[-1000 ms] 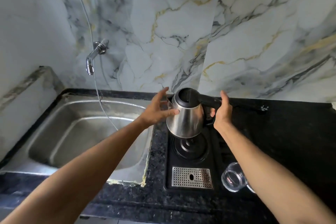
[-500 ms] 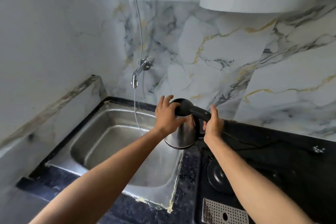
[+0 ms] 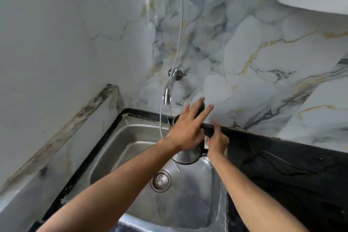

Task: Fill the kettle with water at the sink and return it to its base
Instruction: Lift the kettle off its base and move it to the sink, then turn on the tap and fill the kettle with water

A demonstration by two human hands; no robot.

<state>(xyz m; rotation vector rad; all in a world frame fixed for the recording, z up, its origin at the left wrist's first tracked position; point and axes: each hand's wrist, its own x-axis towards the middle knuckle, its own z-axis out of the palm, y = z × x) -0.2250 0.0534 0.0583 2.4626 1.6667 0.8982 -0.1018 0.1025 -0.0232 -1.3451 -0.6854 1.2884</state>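
Note:
The steel kettle [image 3: 186, 156] with a black handle hangs above the sink basin [image 3: 131, 149], just right of and below the chrome wall tap [image 3: 167, 94]. My right hand [image 3: 217, 142] grips the kettle's handle from the right. My left hand [image 3: 188, 128] lies across the kettle's top with its fingers spread; the black lid [image 3: 201, 107] stands raised behind the fingertips. Most of the kettle's opening is hidden by my left hand. No water is running from the tap. The kettle's base is out of view.
The drain strainer [image 3: 160, 180] sits in the basin floor below the kettle. A thin white cord [image 3: 179, 34] hangs down the marble wall past the tap into the sink. Black countertop [image 3: 282, 167] runs to the right; a tiled ledge [image 3: 75, 128] borders the left.
The kettle has travelled left from above its base to over the sink, close to the tap. My left hand went from the kettle's side onto its top, and the lid now stands raised.

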